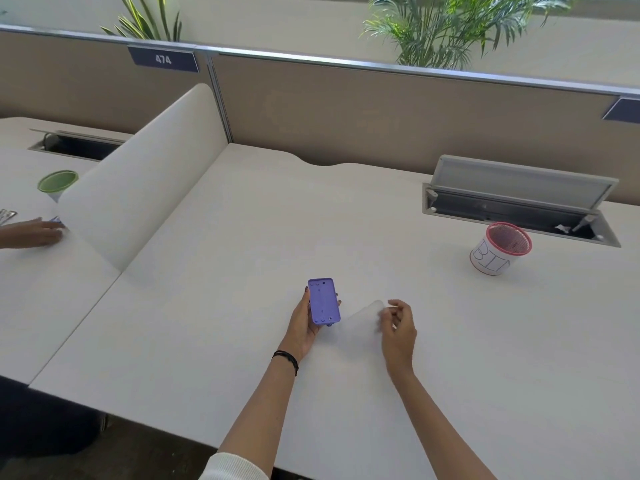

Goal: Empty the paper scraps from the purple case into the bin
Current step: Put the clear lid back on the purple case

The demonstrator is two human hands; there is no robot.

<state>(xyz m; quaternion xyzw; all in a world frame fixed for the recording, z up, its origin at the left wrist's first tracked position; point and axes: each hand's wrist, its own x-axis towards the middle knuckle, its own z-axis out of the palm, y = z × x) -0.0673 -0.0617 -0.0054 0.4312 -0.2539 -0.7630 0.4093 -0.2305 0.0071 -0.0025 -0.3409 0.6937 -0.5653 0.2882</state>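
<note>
My left hand grips the purple case just above the white desk, fingers wrapped around its long sides. A clear, nearly see-through lid swings out from the case's lower right corner. My right hand pinches the far edge of that lid. Whether paper scraps lie inside the case cannot be seen. The bin, a pink mesh cup wrapped in white paper marked "BIN", stands far to the right on the desk, well apart from both hands.
An open cable hatch with its grey flap raised sits behind the bin. A curved white divider separates the neighbouring desk, where another person's hand rests near a green cup. A beige partition runs along the back.
</note>
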